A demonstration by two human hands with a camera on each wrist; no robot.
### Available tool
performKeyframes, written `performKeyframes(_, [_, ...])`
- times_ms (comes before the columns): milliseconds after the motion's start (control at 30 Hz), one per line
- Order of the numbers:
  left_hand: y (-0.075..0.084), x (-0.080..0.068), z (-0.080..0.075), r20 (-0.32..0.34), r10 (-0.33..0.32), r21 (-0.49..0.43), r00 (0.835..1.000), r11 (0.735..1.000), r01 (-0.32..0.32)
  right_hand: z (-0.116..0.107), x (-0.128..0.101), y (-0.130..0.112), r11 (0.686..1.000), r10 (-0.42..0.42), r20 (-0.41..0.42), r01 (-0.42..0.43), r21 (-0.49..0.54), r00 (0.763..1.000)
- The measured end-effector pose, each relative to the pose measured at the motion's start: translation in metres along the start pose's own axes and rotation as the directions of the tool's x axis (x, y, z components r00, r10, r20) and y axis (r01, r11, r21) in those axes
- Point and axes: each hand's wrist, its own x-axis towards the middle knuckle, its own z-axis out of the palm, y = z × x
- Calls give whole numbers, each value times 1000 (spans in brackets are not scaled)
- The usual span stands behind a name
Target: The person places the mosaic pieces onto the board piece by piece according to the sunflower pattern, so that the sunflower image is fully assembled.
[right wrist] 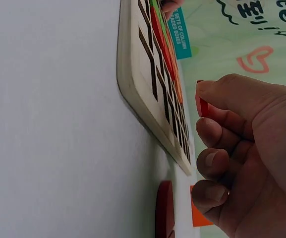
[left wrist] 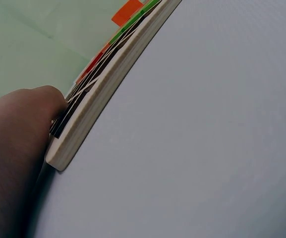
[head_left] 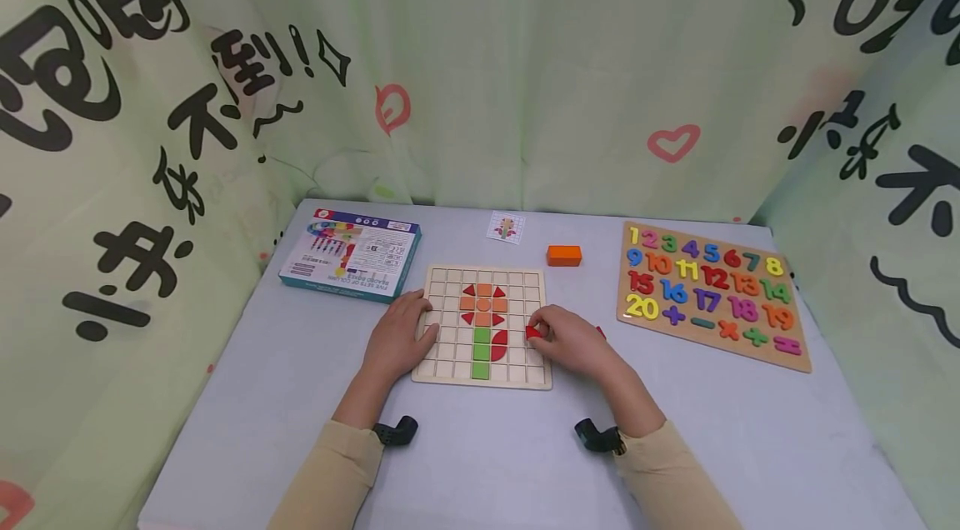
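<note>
Meanwhile the right hand [head_left: 573,342] pinches a red piece [head_left: 533,332] over the grid board's [head_left: 525,284] right side, while the left hand [head_left: 397,338] rests relaxed and flat on its left edge.

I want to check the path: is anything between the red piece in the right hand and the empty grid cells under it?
Nothing visible: the small red piece, pinched by the right hand, hangs over bare cells of the wooden grid board.

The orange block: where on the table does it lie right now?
In the head view the orange block lies alone beyond the grid board, between the small pattern card and the number puzzle.
</note>
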Motion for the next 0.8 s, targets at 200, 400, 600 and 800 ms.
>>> performKeyframes(200, [-1, 1, 0, -8, 8, 0, 1000, 1000, -8, 11, 6, -11, 1000, 13, -1, -13, -17, 1000])
performKeyframes(400, [-1, 0, 1, -6, 12, 0, 1000, 1000, -12, 19, 10, -17, 997, 1, -2, -2, -73, 1000])
performKeyframes(600, [-1, 0, 0, -5, 12, 6, 1000, 1000, -12, 22, 12, -20, 995, -8, -14, 6, -103, 1000])
performKeyframes(800, [0, 0, -2, -3, 10, -6, 1000, 1000, -10, 22, 12, -20, 996, 4, -15, -5, -94, 1000])
